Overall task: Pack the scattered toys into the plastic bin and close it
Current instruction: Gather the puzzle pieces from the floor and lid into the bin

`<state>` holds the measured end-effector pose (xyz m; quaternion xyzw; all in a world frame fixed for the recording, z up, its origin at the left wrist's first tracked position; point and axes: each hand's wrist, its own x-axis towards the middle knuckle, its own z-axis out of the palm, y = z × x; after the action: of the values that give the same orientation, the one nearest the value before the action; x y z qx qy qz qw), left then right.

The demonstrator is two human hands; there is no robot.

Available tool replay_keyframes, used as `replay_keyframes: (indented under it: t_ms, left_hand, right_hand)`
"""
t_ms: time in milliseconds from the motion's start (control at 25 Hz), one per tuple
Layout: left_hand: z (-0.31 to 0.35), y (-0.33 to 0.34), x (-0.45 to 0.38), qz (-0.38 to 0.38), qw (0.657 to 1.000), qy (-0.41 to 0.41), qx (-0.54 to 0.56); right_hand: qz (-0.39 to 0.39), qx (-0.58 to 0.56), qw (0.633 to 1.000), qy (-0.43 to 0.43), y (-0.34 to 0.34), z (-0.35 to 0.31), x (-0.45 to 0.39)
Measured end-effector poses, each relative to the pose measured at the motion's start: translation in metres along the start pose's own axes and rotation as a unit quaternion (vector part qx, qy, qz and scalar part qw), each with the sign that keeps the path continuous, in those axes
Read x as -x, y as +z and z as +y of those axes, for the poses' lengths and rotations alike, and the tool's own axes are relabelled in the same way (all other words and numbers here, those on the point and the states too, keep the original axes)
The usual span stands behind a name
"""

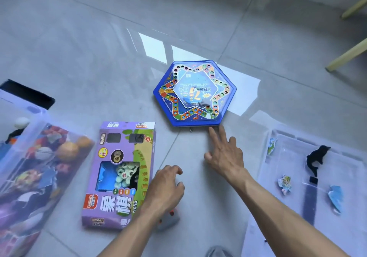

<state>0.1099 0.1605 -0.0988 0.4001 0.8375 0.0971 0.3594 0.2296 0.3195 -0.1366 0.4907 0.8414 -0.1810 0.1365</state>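
Right hand at centre frame, fingers spread wide, fingertips just beside blue hexagonal board game; left hand, fingers loosely curled, empty, beside purple cardboard chess box.

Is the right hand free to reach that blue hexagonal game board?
Probably yes. The right hand is open, its fingertips almost at the near edge of the board, with only bare floor between.

Bright daylight glares in window-shaped patches on the glossy floor; edges bend and blur, shadows soft.
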Motion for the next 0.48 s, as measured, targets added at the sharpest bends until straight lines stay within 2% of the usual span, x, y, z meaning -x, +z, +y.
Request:
replay_keyframes:
  t_ms: [160, 240, 280, 320, 400, 440, 480]
  left_hand:
    - [0.007, 0.000, -0.027, 0.014, 1.000, -0.001, -0.007]
    - [0.020, -0.007, -0.050, 0.045, 0.995, -0.041, 0.078]
    - [0.024, -0.012, -0.066, 0.060, 0.983, -0.084, 0.149]
    - [0.029, -0.017, -0.081, 0.070, 0.960, -0.140, 0.231]
    - [0.038, -0.028, -0.108, 0.083, 0.885, -0.235, 0.394]
    - [0.042, -0.033, -0.117, 0.091, 0.846, -0.258, 0.458]
    - [0.047, -0.038, -0.122, 0.093, 0.811, -0.272, 0.510]
  right_hand:
    - [-0.034, -0.031, 0.999, -0.011, -0.008, -0.001, -0.015]
    - [-0.002, -0.112, 0.994, -0.004, -0.009, 0.002, -0.019]
    - [0.034, -0.201, 0.979, 0.015, -0.010, 0.004, -0.024]
    - [0.065, -0.312, 0.947, 0.050, -0.014, 0.006, -0.030]
    - [0.073, -0.520, 0.839, 0.146, -0.031, 0.006, -0.050]
    - [0.052, -0.580, 0.793, 0.179, -0.041, 0.006, -0.060]
    - [0.033, -0.612, 0.765, 0.199, -0.047, 0.007, -0.068]
